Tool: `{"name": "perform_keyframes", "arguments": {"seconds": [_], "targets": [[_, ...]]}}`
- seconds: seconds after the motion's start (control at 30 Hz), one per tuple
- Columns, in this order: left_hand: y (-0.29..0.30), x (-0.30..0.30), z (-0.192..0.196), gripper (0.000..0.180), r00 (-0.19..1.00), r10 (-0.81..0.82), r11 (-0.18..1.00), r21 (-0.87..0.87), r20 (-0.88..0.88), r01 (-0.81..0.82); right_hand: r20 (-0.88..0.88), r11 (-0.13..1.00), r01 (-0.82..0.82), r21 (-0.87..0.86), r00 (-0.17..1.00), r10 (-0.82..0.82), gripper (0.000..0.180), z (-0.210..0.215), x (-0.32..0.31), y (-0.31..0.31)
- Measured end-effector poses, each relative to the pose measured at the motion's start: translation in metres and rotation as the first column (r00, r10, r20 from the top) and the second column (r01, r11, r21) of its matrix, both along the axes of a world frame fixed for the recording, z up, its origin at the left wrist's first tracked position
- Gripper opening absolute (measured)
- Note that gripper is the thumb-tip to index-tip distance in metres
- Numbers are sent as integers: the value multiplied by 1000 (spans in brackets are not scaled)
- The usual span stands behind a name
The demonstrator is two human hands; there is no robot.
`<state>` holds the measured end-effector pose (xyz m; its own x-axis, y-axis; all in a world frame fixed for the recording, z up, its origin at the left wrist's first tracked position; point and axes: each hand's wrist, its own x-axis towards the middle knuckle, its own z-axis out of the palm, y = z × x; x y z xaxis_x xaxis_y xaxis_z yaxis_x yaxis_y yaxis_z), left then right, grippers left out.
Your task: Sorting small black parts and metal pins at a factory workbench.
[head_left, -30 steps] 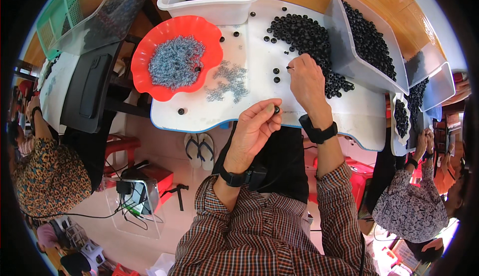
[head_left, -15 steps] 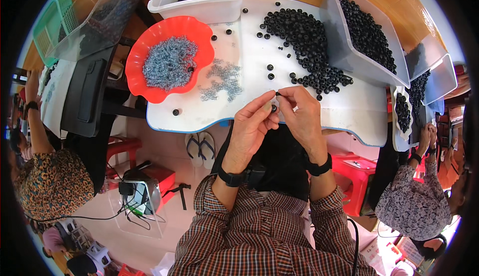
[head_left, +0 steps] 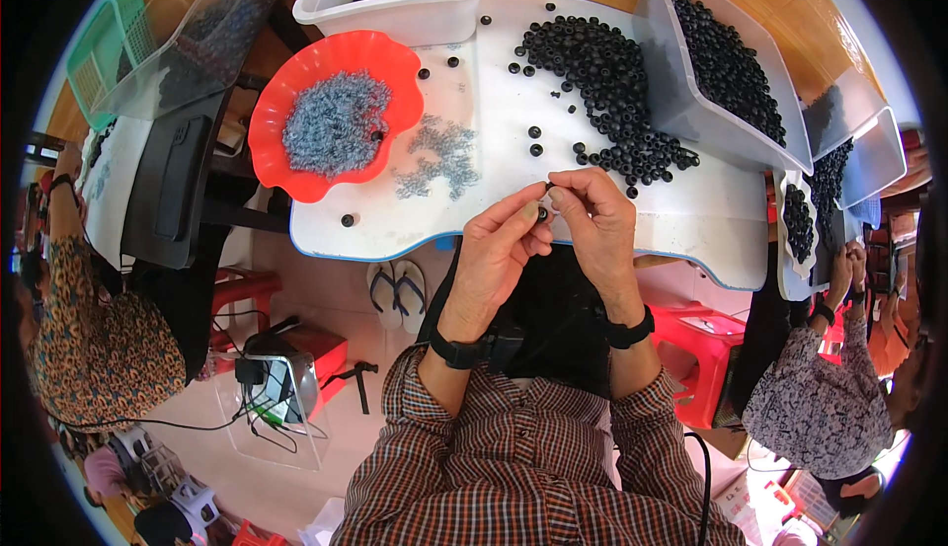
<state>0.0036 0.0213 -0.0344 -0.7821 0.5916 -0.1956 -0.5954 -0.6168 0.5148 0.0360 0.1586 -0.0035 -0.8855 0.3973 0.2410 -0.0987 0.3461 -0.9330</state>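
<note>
A white table point(head_left: 681, 225) over a pinkish tiled floor point(head_left: 326, 279) carries an orange bowl point(head_left: 286, 166) at ten o'clock. Left hand point(head_left: 499, 255) and right hand point(head_left: 597, 220) together pinch a small black ring point(head_left: 542, 214) at the table's near edge.

right hand point(head_left: 592, 220) back from black pile point(head_left: 612, 82), meeting left hand point(head_left: 499, 250)

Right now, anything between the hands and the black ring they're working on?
Nothing visible. The left hand and right hand already meet at the table edge, pinching the small black ring between their fingertips.
</note>
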Motion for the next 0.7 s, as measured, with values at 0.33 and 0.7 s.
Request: {"name": "perform_keyframes", "arguments": {"seconds": [0.33,0.7], "targets": [[-4,-2,-2,30,999,-9,992,127,49,3,69,947,-84,-310,991,110,16,2,0,2],[-5,0,4,27,996,-8,979,206,89,-10,-34,836,-128,-534,991,130,13,-10,12,2]]}}
